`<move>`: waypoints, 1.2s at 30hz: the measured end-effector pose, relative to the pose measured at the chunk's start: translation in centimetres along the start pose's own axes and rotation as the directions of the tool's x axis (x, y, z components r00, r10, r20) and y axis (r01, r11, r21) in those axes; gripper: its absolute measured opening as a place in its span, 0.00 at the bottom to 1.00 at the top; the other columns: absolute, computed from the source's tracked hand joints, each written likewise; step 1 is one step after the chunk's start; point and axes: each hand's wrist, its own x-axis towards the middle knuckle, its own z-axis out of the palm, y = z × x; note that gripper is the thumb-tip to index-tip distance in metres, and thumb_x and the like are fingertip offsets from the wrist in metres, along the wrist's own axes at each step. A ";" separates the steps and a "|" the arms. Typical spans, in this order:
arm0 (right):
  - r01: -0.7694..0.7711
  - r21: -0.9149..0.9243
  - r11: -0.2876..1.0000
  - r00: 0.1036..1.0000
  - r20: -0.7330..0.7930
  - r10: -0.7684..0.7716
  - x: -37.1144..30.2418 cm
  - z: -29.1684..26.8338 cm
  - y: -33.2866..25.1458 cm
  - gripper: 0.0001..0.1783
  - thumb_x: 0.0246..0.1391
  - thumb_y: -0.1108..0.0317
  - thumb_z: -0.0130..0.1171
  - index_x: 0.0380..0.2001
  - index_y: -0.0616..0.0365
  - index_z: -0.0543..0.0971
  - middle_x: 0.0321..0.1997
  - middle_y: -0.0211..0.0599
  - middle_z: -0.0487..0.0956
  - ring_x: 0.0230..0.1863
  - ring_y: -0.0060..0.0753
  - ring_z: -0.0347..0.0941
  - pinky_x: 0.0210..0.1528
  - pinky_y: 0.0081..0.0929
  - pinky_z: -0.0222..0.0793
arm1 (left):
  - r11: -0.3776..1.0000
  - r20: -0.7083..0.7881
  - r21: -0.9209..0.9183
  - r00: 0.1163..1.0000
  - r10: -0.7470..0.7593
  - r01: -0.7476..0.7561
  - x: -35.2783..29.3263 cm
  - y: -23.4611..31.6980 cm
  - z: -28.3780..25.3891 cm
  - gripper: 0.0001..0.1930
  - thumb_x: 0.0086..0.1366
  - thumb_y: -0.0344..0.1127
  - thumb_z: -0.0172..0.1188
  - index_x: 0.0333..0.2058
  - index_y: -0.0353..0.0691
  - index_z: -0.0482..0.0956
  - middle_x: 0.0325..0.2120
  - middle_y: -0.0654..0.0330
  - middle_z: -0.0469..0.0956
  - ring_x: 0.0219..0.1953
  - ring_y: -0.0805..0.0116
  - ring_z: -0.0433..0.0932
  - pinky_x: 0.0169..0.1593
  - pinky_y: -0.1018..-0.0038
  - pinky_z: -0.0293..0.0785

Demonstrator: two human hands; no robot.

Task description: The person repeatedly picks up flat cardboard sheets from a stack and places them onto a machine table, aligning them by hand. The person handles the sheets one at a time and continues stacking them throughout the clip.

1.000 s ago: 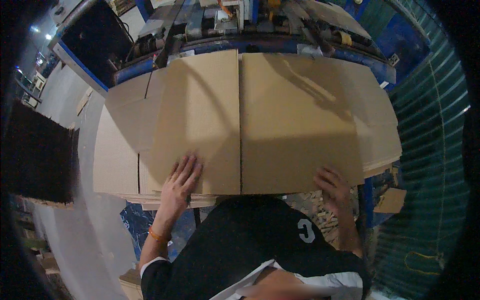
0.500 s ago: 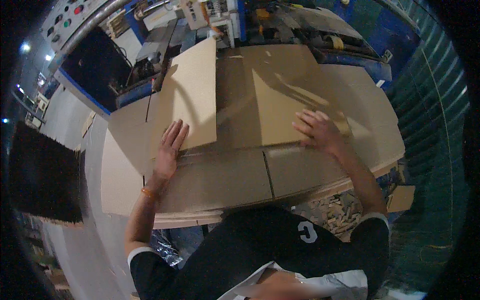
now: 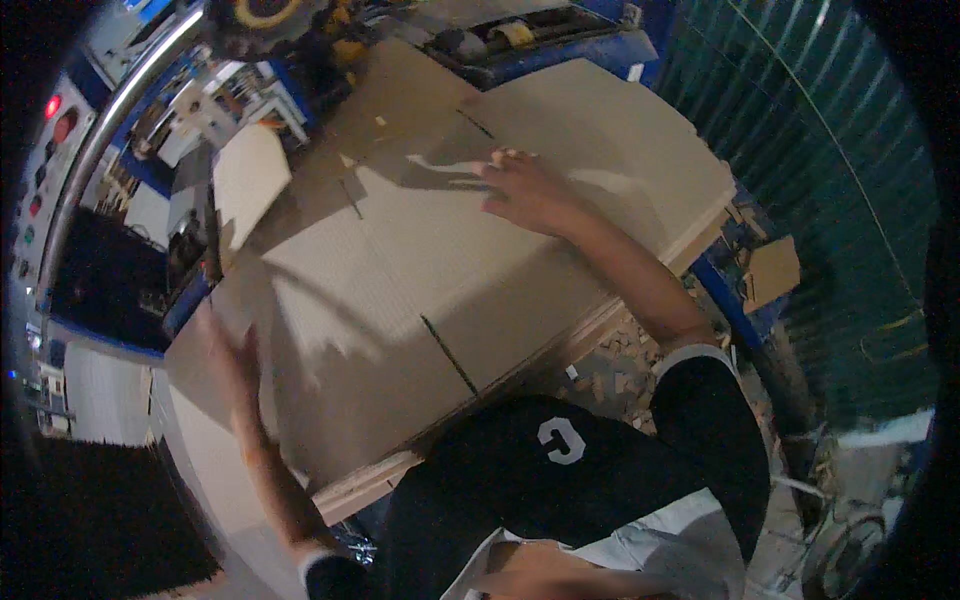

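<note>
Hands flat, open, we grip nothing | right hand (image 3: 525, 190) upper centre, left hand (image 3: 232, 365) lower left on cardboard sheet (image 3: 420, 270) | sheet lies on stack (image 3: 590, 320), squaring looks unfinished

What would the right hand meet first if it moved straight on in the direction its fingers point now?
The right hand lies flat on the large tan corrugated cardboard sheet, fingers pointing up-left. It would probably slide over more of that sheet and its slit first; depth is unclear, but the blue machine frame looks next.
</note>
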 end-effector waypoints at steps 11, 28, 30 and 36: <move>-0.861 -0.118 0.495 0.498 -0.395 0.772 -17.3 -0.9 10.5 0.37 0.49 0.52 0.55 0.59 0.60 0.60 0.57 0.62 0.63 0.61 0.55 0.56 0.62 0.44 0.50 | 0.103 -0.269 -0.257 0.031 -0.963 0.961 -20.8 -2.6 -12.5 0.34 0.56 0.49 0.58 0.53 0.28 0.62 0.48 0.40 0.68 0.45 0.48 0.71 0.52 0.58 0.65; 0.337 0.858 0.387 0.534 -0.513 0.672 -16.1 -11.4 7.2 0.17 0.52 0.79 0.51 0.47 0.59 0.69 0.45 0.35 0.74 0.44 0.32 0.72 0.47 0.30 0.67 | 0.265 -0.218 -0.926 0.193 -0.957 0.269 -17.6 0.6 -16.1 0.21 0.57 0.30 0.54 0.49 0.31 0.68 0.46 0.52 0.69 0.47 0.60 0.70 0.50 0.65 0.68; 0.017 0.771 0.637 0.468 -0.569 0.676 -18.2 -10.4 2.0 0.18 0.51 0.75 0.54 0.47 0.62 0.70 0.46 0.40 0.75 0.45 0.36 0.71 0.48 0.33 0.67 | 0.404 -0.247 -0.845 0.413 -0.876 0.351 -18.2 2.6 -16.7 0.22 0.58 0.31 0.54 0.52 0.35 0.64 0.47 0.51 0.68 0.47 0.58 0.69 0.50 0.63 0.68; 0.365 0.137 0.921 0.875 -0.387 -0.290 -20.1 -4.5 -6.4 0.19 0.44 0.71 0.58 0.43 0.45 0.77 0.52 0.38 0.73 0.51 0.40 0.70 0.48 0.37 0.68 | 0.570 0.045 -0.586 0.725 -0.687 0.576 -17.3 9.9 -15.9 0.21 0.58 0.26 0.53 0.52 0.32 0.67 0.50 0.51 0.69 0.51 0.58 0.68 0.55 0.63 0.63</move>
